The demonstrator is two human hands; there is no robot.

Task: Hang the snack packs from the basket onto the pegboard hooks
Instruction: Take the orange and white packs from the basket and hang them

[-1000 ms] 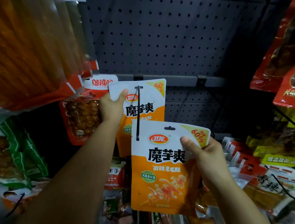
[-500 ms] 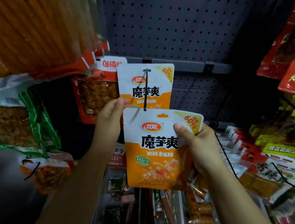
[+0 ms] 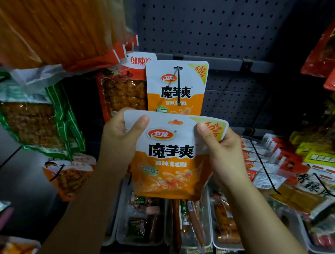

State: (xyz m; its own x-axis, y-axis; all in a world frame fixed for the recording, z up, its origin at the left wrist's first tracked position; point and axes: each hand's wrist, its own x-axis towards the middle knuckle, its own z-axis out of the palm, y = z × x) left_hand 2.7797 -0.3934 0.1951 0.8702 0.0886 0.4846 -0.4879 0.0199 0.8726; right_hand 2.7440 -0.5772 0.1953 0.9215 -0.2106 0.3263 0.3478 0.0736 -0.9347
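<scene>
Both hands have come onto the loose pack since half a second ago, when the left hand was up by the hung one. Now the left hand [image 3: 121, 134] pinches the upper left corner of the orange-and-white snack pack [image 3: 171, 158], thumb across the front and the other fingers hidden behind it; the right hand [image 3: 222, 148] pinches the upper right corner the same way, its thumb covering part of the yellow corner print. That pack is held tilted, just below a matching hung pack [image 3: 176, 88], whose lower edge it hides. The hung pack sits on a black hook [image 3: 179, 86] that runs down its front from the hang hole; the hook's tip looks free, apart from the held pack's hang hole. Behind is the dark pegboard [image 3: 224, 22], its upper right lost in shadow. A red pack [image 3: 123, 92] hangs just left of the hung one, partly covered by it. Blurred orange packs [image 3: 44, 30] crowd the upper left corner, cut off by the frame. Below the hands, clear trays [image 3: 120, 220] hold small snacks too dim to tell apart.
</scene>
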